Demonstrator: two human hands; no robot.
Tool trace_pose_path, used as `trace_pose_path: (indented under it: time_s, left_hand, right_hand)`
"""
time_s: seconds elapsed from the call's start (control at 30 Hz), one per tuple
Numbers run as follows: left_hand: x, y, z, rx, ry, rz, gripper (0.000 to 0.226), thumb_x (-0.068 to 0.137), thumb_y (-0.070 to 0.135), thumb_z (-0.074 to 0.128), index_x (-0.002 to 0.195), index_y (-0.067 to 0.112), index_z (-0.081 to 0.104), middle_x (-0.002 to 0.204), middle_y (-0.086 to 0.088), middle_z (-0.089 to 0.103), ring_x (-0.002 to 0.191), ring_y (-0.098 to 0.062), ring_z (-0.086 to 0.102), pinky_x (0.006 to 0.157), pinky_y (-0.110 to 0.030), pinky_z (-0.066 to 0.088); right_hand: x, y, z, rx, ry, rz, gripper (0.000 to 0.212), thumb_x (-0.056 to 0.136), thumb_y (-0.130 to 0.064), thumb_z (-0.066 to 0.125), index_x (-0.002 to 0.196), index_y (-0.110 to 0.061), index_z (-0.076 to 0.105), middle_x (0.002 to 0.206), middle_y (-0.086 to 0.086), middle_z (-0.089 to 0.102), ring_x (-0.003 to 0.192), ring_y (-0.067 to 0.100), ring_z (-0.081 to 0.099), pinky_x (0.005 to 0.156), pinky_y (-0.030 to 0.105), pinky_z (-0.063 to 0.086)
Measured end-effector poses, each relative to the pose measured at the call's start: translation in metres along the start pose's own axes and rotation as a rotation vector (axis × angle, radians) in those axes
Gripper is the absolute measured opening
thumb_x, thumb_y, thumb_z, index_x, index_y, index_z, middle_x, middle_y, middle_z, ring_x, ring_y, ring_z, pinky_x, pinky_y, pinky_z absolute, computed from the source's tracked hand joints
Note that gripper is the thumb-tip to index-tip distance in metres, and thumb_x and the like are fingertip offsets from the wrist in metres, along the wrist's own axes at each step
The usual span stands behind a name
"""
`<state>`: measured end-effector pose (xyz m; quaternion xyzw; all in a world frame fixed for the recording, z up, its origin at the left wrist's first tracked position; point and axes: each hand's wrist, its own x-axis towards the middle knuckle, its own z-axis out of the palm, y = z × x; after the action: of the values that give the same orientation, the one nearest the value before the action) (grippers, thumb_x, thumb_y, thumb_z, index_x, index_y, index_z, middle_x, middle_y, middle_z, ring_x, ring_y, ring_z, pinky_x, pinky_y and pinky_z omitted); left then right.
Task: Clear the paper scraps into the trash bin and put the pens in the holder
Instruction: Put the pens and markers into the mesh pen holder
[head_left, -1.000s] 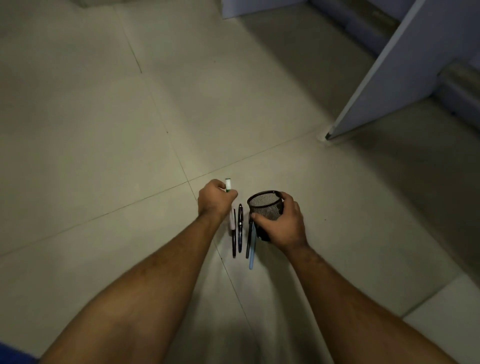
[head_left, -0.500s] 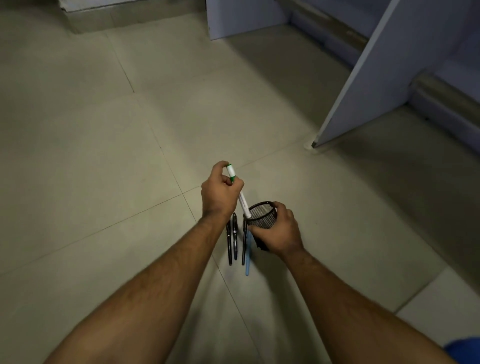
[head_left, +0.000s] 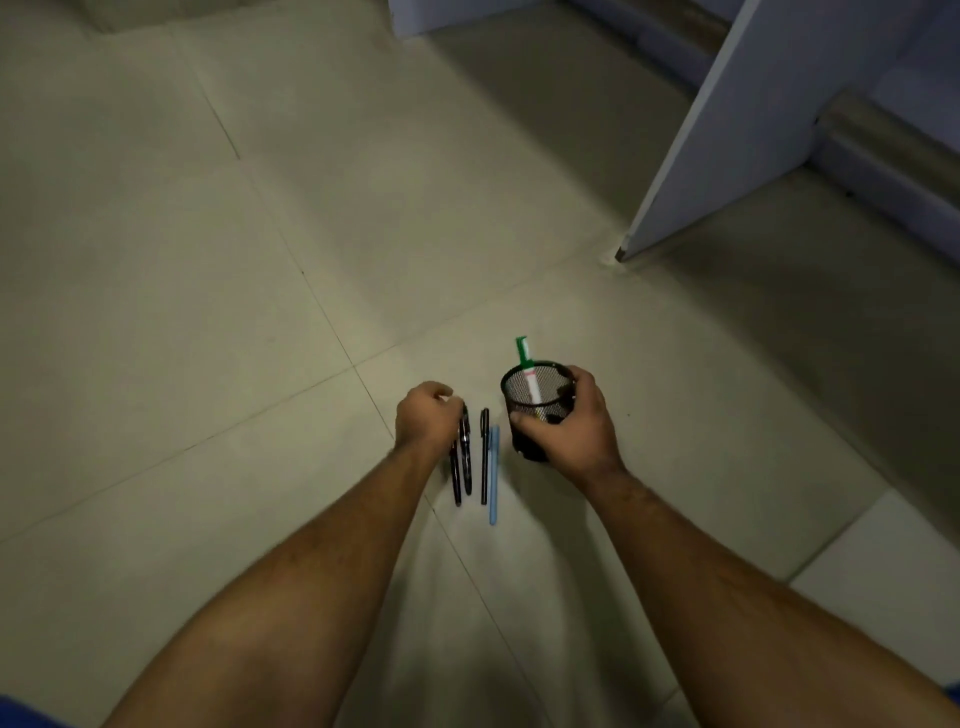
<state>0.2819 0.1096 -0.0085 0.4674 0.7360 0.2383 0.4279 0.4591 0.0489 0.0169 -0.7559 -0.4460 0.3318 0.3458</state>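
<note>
On the tiled floor (head_left: 260, 260), lower centre, one marker (head_left: 530, 376) stands in the holder (head_left: 535, 410), which the right hand (head_left: 571, 426) clasps. The left hand (head_left: 426, 418) curls over two of four remaining pens (head_left: 488, 457); hold unclear. No scraps or bin visible.

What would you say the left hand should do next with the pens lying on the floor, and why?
Probably close the left hand on the nearest black pen and lift it to the mesh holder. That hand is already at its tip, the right hand grips the holder, and only the green-capped pen is inside.
</note>
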Motion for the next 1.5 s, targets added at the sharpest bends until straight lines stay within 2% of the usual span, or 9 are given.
trace_pose_path:
  time_s: [0.07,0.3,0.47,0.6,0.83,1.13,1.3,1.4,1.5]
  left_hand:
    - [-0.002,-0.018,0.005,0.221,-0.051,-0.037,0.024,0.084,0.016,0.065,0.107,0.012,0.067,0.108,-0.007,0.069,0.095,-0.025,0.065,0.079,-0.025,0.049]
    - [-0.003,-0.02,0.019,0.531,0.014,-0.109,0.024,0.085,0.006,0.06,0.109,0.009,0.059,0.113,-0.014,0.064,0.1,-0.031,0.064,0.075,-0.033,0.051]
    - [-0.004,-0.007,0.007,0.288,0.058,0.01,0.037,0.081,0.018,0.068,0.115,0.012,0.053,0.1,-0.009,0.067,0.09,-0.028,0.065,0.07,-0.031,0.05]
    - [0.001,0.032,-0.011,-0.03,0.125,0.18,0.031,0.079,0.017,0.064,0.109,0.015,0.056,0.068,0.004,0.058,0.065,-0.019,0.058,0.063,-0.028,0.046]
    - [-0.001,0.076,-0.005,-0.434,0.12,0.26,0.023,0.079,0.007,0.065,0.098,0.017,0.057,0.068,0.007,0.051,0.059,-0.007,0.047,0.058,-0.022,0.044]
    - [-0.007,0.082,0.002,-0.539,0.049,0.242,0.022,0.074,0.013,0.061,0.094,0.023,0.057,0.068,0.006,0.05,0.066,-0.014,0.049,0.067,-0.037,0.052]
    - [-0.003,0.081,0.0,-0.585,0.057,0.173,0.02,0.078,0.006,0.062,0.094,0.015,0.053,0.076,-0.003,0.053,0.073,-0.018,0.055,0.066,-0.033,0.056]
    - [0.001,0.065,0.003,-0.403,-0.039,0.17,0.023,0.072,0.009,0.068,0.09,0.02,0.059,0.08,-0.002,0.062,0.075,-0.018,0.061,0.076,-0.04,0.056]
    - [-0.003,0.05,0.009,-0.214,-0.153,0.219,0.016,0.074,0.013,0.073,0.087,0.019,0.067,0.083,0.001,0.068,0.073,-0.012,0.062,0.072,-0.031,0.055]
  right_hand:
    - [-0.001,0.003,-0.002,0.027,-0.004,0.009,0.085,0.059,-0.041,0.086,0.133,-0.028,0.046,0.126,-0.003,0.055,0.11,0.016,0.057,0.08,0.016,0.049]
    - [-0.001,0.013,0.011,0.051,-0.029,0.039,0.089,0.054,-0.05,0.085,0.132,-0.031,0.045,0.126,-0.002,0.057,0.111,0.017,0.058,0.098,0.038,0.053]
    - [0.004,0.014,0.012,0.051,-0.055,0.038,0.092,0.051,-0.056,0.083,0.131,-0.031,0.044,0.127,-0.002,0.058,0.114,0.017,0.059,0.098,0.039,0.053]
    - [0.008,0.012,0.015,0.07,-0.038,0.062,0.092,0.05,-0.056,0.081,0.131,-0.031,0.046,0.127,-0.001,0.058,0.113,0.018,0.059,0.099,0.04,0.052]
    - [0.02,0.006,0.019,0.083,-0.101,0.055,0.087,0.047,-0.052,0.082,0.124,-0.038,0.045,0.121,-0.003,0.059,0.107,0.016,0.062,0.095,0.041,0.055]
    - [0.015,0.011,0.015,0.068,-0.088,0.051,0.093,0.047,-0.052,0.083,0.13,-0.031,0.045,0.125,0.0,0.056,0.111,0.02,0.06,0.094,0.037,0.055]
    - [0.013,0.008,0.02,0.064,-0.099,0.033,0.09,0.048,-0.051,0.083,0.128,-0.034,0.045,0.122,-0.002,0.057,0.108,0.017,0.061,0.094,0.041,0.056]
    - [0.016,0.007,0.018,0.079,-0.059,0.041,0.089,0.047,-0.05,0.083,0.126,-0.035,0.045,0.122,-0.002,0.057,0.106,0.017,0.062,0.093,0.04,0.056]
    - [0.018,0.007,0.013,0.097,-0.04,0.035,0.091,0.049,-0.048,0.085,0.129,-0.032,0.045,0.124,-0.001,0.057,0.109,0.017,0.061,0.093,0.036,0.057]
